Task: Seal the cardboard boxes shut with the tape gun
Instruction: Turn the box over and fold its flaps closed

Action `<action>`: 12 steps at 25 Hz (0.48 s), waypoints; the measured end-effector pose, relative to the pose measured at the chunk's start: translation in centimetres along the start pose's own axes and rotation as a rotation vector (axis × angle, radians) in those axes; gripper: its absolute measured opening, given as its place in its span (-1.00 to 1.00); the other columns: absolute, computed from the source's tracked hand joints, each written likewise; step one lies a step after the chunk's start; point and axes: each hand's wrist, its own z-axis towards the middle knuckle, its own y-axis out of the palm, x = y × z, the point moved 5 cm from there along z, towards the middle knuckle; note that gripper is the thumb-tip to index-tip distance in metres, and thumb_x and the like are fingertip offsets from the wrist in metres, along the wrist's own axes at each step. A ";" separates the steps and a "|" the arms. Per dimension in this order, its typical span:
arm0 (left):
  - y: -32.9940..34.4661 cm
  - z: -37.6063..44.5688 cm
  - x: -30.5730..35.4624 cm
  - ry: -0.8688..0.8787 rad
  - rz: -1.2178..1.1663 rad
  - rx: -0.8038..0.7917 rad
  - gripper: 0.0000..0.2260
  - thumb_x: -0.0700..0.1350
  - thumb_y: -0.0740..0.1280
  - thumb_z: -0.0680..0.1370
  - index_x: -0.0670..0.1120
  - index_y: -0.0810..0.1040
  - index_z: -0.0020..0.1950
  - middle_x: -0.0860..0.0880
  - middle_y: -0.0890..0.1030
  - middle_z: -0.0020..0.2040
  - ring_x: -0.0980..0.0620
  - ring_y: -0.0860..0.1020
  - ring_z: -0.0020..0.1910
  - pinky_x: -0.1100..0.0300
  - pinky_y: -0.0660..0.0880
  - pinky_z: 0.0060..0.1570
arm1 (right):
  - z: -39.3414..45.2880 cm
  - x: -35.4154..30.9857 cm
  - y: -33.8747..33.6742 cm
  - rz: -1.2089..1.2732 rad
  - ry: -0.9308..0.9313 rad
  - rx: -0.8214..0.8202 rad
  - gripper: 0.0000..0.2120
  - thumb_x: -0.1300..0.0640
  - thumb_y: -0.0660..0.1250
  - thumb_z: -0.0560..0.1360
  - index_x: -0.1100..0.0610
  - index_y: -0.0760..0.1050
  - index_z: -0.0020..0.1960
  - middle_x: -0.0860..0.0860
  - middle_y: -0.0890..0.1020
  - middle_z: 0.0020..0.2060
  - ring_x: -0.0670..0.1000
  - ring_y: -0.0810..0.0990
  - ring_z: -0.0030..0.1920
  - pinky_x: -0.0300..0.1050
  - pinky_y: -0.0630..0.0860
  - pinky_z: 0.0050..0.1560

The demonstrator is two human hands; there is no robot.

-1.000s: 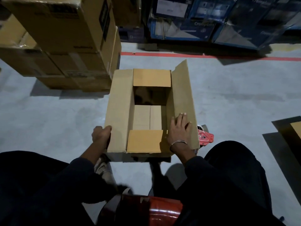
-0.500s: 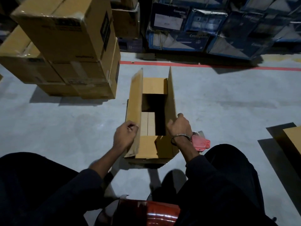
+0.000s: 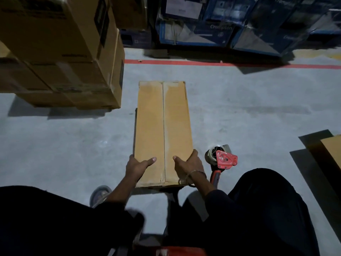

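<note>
A brown cardboard box (image 3: pixel 163 126) lies on the grey floor in front of me, its two long top flaps folded down and meeting at a centre seam. My left hand (image 3: pixel 137 166) grips the box's near left edge, thumb pressing on the left flap. My right hand (image 3: pixel 190 162) grips the near right edge, thumb on the right flap; a bracelet sits on that wrist. A red tape gun (image 3: pixel 222 160) lies on the floor just right of my right hand, untouched.
A stack of large brown cartons (image 3: pixel 60 52) stands at the left, close to the box. Blue printed boxes (image 3: pixel 230 24) line the back behind a red floor line (image 3: pixel 221 63). Another cardboard piece (image 3: pixel 332 150) lies at the right edge. My dark-clothed knees fill the foreground.
The long side flaps went from spread open, to upright, to folded flat over the box. Both hands moved from the flaps to the box's near corners.
</note>
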 end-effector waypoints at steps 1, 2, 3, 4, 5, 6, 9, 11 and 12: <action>0.2 0.1 0.0 -0.008 0.012 0.015 -0.11 0.21 0.67 0.28 -0.12 0.37 0.45 -0.14 0.58 0.35 -0.20 0.58 0.25 -0.11 0.56 0.26 | 0.2 0.0 0.1 0.023 0.024 0.011 -0.12 -0.43 0.40 0.29 0.05 0.25 0.41 0.12 0.55 0.27 0.23 0.59 0.21 0.13 0.58 0.14; 0.3 0.3 0.0 -0.002 0.056 0.044 -0.11 0.23 0.66 0.28 -0.12 0.36 0.43 -0.15 0.59 0.33 -0.21 0.58 0.25 -0.13 0.57 0.25 | 0.6 -0.1 0.2 0.013 0.037 0.021 -0.17 -0.42 0.41 0.30 0.06 0.27 0.35 0.12 0.58 0.22 0.23 0.61 0.16 0.10 0.58 0.08; 0.5 0.3 0.1 0.002 0.113 0.069 -0.11 0.25 0.65 0.28 -0.13 0.34 0.42 -0.16 0.58 0.33 -0.24 0.58 0.25 -0.15 0.57 0.23 | 0.9 -0.2 0.3 -0.004 0.048 0.013 -0.20 -0.39 0.44 0.31 0.07 0.27 0.32 0.13 0.57 0.20 0.24 0.61 0.14 0.08 0.58 0.05; 0.8 0.3 0.2 0.011 0.149 0.083 -0.09 0.26 0.63 0.28 -0.13 0.31 0.42 -0.17 0.57 0.33 -0.26 0.57 0.25 -0.16 0.57 0.21 | 1.2 -0.2 0.4 -0.007 0.052 -0.008 -0.20 -0.37 0.46 0.32 0.08 0.26 0.31 0.13 0.56 0.20 0.24 0.61 0.14 0.07 0.57 0.03; 1.0 0.2 0.3 0.019 0.151 0.081 -0.07 0.27 0.62 0.27 -0.14 0.29 0.42 -0.19 0.55 0.34 -0.28 0.57 0.26 -0.18 0.57 0.20 | 1.8 0.0 0.5 0.013 0.063 -0.047 -0.17 -0.35 0.49 0.30 0.08 0.25 0.33 0.12 0.54 0.21 0.24 0.60 0.15 0.06 0.56 0.03; 1.0 0.2 0.5 0.013 0.138 0.064 -0.04 0.28 0.61 0.25 -0.14 0.27 0.43 -0.20 0.53 0.36 -0.29 0.56 0.26 -0.20 0.56 0.21 | 2.3 0.1 0.5 0.075 0.067 -0.095 -0.10 -0.34 0.53 0.27 0.09 0.23 0.38 0.11 0.54 0.22 0.21 0.60 0.16 0.06 0.57 0.07; 1.0 -1.1 2.4 -0.023 0.202 0.092 0.08 0.19 0.60 0.27 -0.11 0.08 0.59 -0.25 0.31 0.53 -0.31 0.41 0.44 -0.25 0.44 0.37 | 2.8 1.4 -0.5 0.380 0.106 -0.243 -0.03 -0.17 0.69 0.21 0.07 0.27 0.43 0.06 0.62 0.20 0.06 0.63 0.11 0.03 0.59 0.14; 1.4 -4.2 6.0 0.180 0.400 0.317 -0.04 -0.03 0.54 0.40 -0.08 0.05 0.64 -0.24 0.17 0.60 -0.27 0.24 0.55 -0.23 0.31 0.48 | 2.2 2.5 -1.5 0.502 0.161 -0.351 -0.26 -0.01 0.69 0.29 0.02 0.39 0.34 0.02 0.68 0.09 -0.01 0.65 0.07 0.01 0.61 0.09; 2.4 -6.2 8.1 0.383 0.474 0.419 -0.18 -0.13 0.45 0.43 -0.07 0.14 0.62 -0.20 0.22 0.59 -0.23 0.26 0.53 -0.20 0.32 0.47 | 2.0 3.3 -2.0 0.545 0.196 -0.404 -0.33 -0.02 0.68 0.30 0.01 0.47 0.31 0.00 0.70 0.09 0.00 0.65 0.11 0.05 0.62 0.13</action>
